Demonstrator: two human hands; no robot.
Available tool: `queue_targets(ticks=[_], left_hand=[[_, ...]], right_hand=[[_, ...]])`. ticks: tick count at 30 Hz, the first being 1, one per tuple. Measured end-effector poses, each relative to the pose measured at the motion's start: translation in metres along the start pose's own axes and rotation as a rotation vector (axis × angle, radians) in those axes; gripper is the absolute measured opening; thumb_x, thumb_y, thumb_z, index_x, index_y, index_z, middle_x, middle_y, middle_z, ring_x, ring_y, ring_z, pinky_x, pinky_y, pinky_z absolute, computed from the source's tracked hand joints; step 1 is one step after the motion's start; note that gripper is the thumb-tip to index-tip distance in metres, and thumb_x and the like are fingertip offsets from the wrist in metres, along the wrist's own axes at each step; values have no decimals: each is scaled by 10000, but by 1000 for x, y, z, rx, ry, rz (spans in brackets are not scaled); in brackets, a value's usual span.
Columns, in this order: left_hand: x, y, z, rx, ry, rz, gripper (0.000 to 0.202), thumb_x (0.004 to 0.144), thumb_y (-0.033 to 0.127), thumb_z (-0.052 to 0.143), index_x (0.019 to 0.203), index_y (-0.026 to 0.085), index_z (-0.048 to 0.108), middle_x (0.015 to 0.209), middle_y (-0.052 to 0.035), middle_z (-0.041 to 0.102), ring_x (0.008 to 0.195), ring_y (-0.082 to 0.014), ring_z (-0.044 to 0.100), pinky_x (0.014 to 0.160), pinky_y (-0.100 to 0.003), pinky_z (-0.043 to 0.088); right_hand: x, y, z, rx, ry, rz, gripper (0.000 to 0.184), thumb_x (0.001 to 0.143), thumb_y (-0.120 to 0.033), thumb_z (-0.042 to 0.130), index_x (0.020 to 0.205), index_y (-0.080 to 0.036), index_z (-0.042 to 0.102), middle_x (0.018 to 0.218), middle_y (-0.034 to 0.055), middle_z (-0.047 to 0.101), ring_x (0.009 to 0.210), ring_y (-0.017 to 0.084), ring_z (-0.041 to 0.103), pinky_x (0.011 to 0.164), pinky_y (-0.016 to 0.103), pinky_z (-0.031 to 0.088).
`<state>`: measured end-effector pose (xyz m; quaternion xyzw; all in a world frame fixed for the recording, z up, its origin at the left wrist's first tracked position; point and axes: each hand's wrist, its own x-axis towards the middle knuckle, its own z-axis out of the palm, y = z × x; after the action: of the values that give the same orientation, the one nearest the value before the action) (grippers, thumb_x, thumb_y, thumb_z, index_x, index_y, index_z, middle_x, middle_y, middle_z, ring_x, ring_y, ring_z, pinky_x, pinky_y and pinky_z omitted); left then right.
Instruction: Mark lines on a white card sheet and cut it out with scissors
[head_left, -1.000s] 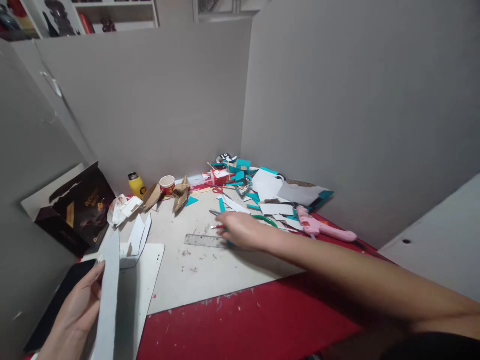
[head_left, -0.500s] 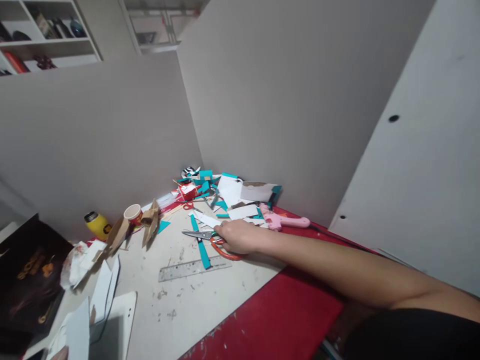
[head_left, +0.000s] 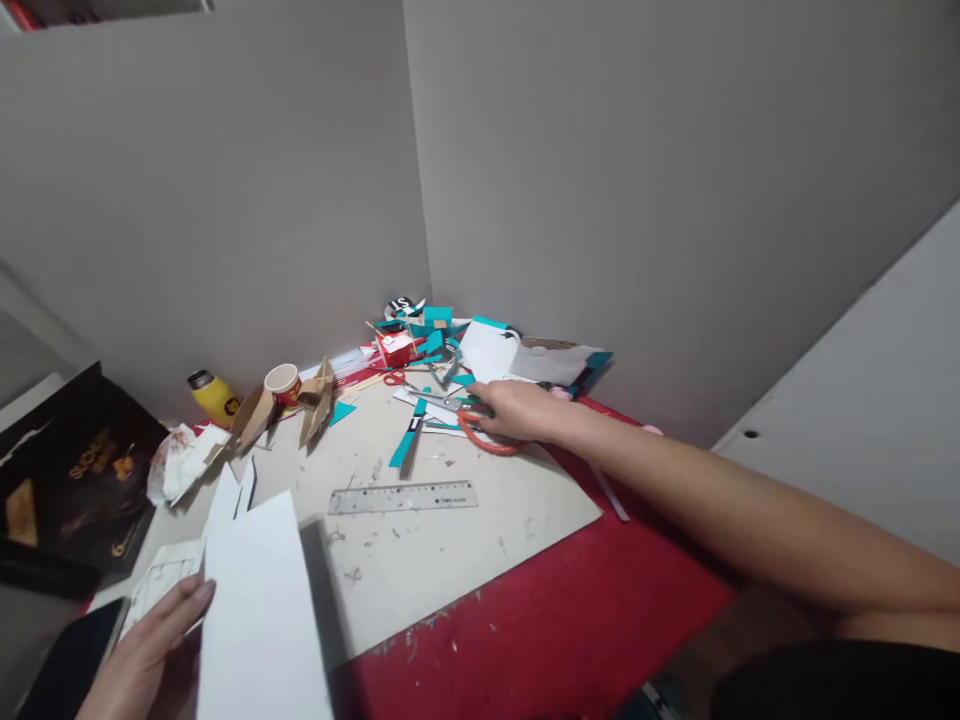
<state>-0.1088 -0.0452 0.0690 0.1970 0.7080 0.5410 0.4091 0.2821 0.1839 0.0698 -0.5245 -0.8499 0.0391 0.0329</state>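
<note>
In the lower left of the head view, my left hand [head_left: 154, 640] grips a white cardboard piece [head_left: 259, 610] by its left edge, holding it raised over the table. My right hand [head_left: 517, 408] reaches out to the far part of the table, its fingers closed on the orange-handled scissors [head_left: 480, 432]. The blades point left, across a teal strip [head_left: 409, 438]. Nearer to me lies a clear ruler [head_left: 405, 497], apart from the strip. My right hand and forearm hide most of the pink glue gun behind them.
Teal and white card scraps [head_left: 487, 350] pile up in the corner by the grey wall [head_left: 600, 180]. Along the left stand a paper cup [head_left: 283, 383], a yellow bottle [head_left: 215, 397], brown cardboard pieces [head_left: 318, 405] and a black box [head_left: 75, 480]. Red covering [head_left: 525, 620] borders the white board.
My left hand has come into view with the white cardboard raised. The scissors in my right hand have moved away from the ruler, and the teal strip has turned and shifted off it.
</note>
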Motion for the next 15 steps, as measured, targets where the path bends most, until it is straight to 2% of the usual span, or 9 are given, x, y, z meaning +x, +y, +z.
queue_targets(ticks=[2, 3, 5, 6, 8, 10, 12, 15], left_hand=[[-9, 10, 19, -50, -83, -39, 453, 447, 80, 862, 831, 217, 665, 655, 67, 671, 505, -111, 601, 485, -192, 517], [-10, 14, 27, -59, -94, -41, 462, 447, 83, 871, 841, 210, 666, 653, 69, 660, 499, -96, 587, 474, -173, 501], [-8, 20, 41, -51, -171, -20, 401, 515, 124, 864, 847, 204, 654, 626, 69, 624, 501, -93, 579, 467, -170, 487], [-5, 21, 46, -49, -186, -10, 382, 542, 133, 856, 860, 202, 655, 626, 67, 620, 494, -88, 572, 467, -169, 484], [3, 21, 55, -43, -219, 6, 325, 591, 156, 837, 855, 200, 654, 638, 57, 627, 499, -91, 579, 479, -177, 489], [11, 18, 60, -28, -253, 12, 289, 625, 176, 823, 859, 197, 654, 680, 37, 654, 529, -104, 603, 503, -191, 498], [17, 15, 64, -10, -292, 8, 272, 650, 195, 815, 872, 189, 657, 704, 19, 672, 551, -115, 615, 531, -204, 505], [22, 9, 67, -1, -351, -11, 260, 671, 225, 803, 883, 175, 660, 707, -3, 685, 571, -137, 624, 551, -226, 506]], right_hand=[[-3, -7, 0, 2, 35, 17, 275, 966, -321, 560, 1203, -183, 587, 1215, 91, 605, 988, 214, 629, 839, 418, 544], [-6, -15, 1, 11, 44, -1, 275, 968, -317, 552, 1205, -182, 583, 1215, 95, 603, 988, 215, 627, 841, 417, 538], [-15, -36, 1, 45, 24, -98, 287, 951, -296, 557, 1195, -147, 578, 1173, 108, 616, 970, 227, 630, 829, 405, 518], [-21, -48, 2, 69, -12, -182, 255, 922, -274, 573, 1142, -151, 611, 1136, 109, 637, 970, 228, 630, 823, 357, 500], [-30, -71, 2, 103, -102, -322, 219, 854, -322, 634, 1002, -163, 668, 1027, 95, 675, 899, 230, 648, 743, 302, 478], [-36, -87, 1, 108, -159, -384, 230, 813, -299, 646, 978, -142, 677, 1012, 128, 681, 836, 248, 658, 660, 299, 447], [-35, -95, 0, 106, -186, -405, 245, 789, -256, 639, 992, -123, 673, 1007, 155, 687, 820, 264, 659, 622, 299, 418], [-26, -91, -1, 120, -205, -411, 251, 750, -266, 659, 962, -134, 673, 940, 143, 707, 807, 270, 655, 604, 292, 398]])
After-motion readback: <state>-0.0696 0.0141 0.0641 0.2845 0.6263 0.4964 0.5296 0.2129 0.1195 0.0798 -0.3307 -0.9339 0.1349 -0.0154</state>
